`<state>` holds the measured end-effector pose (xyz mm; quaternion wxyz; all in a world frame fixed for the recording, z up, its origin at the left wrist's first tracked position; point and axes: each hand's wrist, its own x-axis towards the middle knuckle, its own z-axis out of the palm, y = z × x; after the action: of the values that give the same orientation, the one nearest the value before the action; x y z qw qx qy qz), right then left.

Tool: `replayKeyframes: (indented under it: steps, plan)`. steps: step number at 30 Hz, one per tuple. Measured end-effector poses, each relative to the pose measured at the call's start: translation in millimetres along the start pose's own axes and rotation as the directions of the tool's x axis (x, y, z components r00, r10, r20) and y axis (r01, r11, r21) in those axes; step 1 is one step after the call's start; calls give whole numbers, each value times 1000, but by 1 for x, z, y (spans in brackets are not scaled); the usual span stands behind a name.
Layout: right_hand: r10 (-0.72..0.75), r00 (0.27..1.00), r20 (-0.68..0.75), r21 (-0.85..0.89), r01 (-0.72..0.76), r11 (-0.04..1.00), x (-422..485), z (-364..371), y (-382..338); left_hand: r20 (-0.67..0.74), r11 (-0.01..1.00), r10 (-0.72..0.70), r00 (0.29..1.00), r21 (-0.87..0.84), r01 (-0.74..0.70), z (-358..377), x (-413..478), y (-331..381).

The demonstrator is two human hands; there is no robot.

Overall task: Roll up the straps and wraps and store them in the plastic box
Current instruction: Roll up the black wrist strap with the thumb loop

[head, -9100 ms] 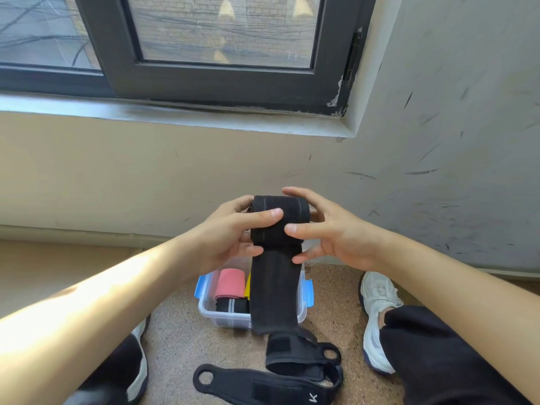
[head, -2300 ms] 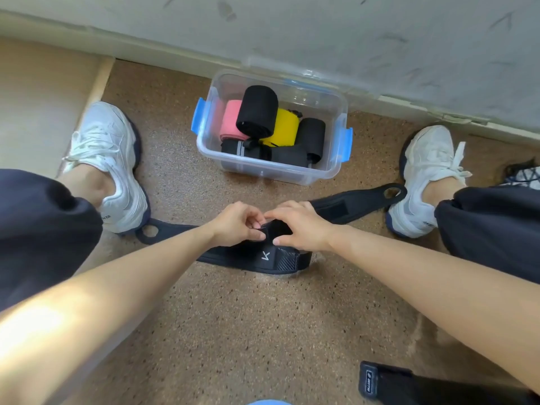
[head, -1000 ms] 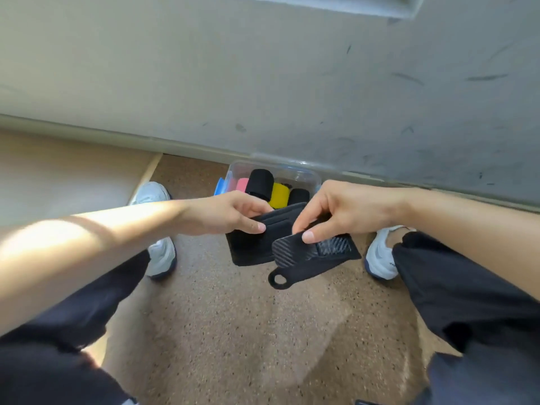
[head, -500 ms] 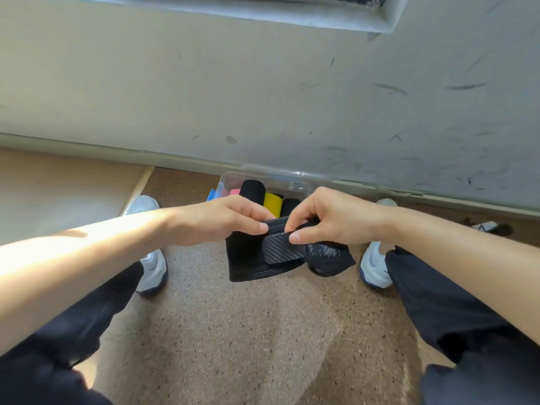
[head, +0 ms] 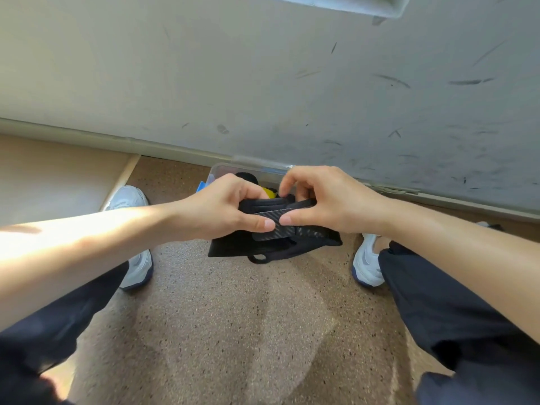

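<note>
The left hand (head: 222, 211) and right hand (head: 327, 200) pinch the black strap (head: 239, 247) sideways between them, with the plastic box (head: 223, 168) just past it.

plastic box (head: 225, 171) mostly hidden, window sill (head: 365, 5) cropped

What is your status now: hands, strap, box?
Left hand and right hand both pinch the black strap, partly folded, off the floor. Plastic box behind it, partly hidden. Nothing seen in the way.
</note>
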<state>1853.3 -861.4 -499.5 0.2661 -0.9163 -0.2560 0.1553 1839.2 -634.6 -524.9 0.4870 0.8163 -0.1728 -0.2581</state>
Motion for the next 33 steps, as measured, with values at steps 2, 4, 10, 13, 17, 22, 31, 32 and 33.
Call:
replayKeyframes:
  steps: [2, 4, 10, 13, 17, 22, 31, 32, 33]
  plan:
    - [-6, 997, 82, 44, 2, 999, 0, -2, 1, -2, 1000, 6, 1000, -19, -6, 1, -1, 1]
    - [-20, 983, 182, 96, 3, 995, 0, -3, 0, 16, 999, 6, 1000, -34, -6, 0, -2, 0]
    - [16, 988, 156, 133, -36, 990, 4, 3, -8, -55, 998, -2, 999, -58, -1, 1, 0, 0]
    - [44, 990, 132, 206, -71, 976, 6, 3, -6, -87, 998, 12, 996, -55, -17, 0, 2, 0]
    - [17, 984, 180, 221, -57, 974, 4, 1, -3, -94, 998, 23, 995, -63, -29, 2, 2, 3]
    - [56, 987, 151, 158, -80, 984, 9, -6, 3, -45, 998, 12, 999, -55, -15, -9, 1, 5]
    - [197, 950, 241, -41, -193, 980, -8, -31, 46, 197, 981, -127, 972, 172, 93, -45, -8, -18]
    - [211, 944, 255, -79, -197, 977, -9, -31, 49, 213, 975, -144, 966, 196, 103, -46, -10, -19]
    - [220, 938, 268, -116, -195, 974, -10, -31, 51, 221, 972, -156, 963, 207, 110, -47, -12, -21]
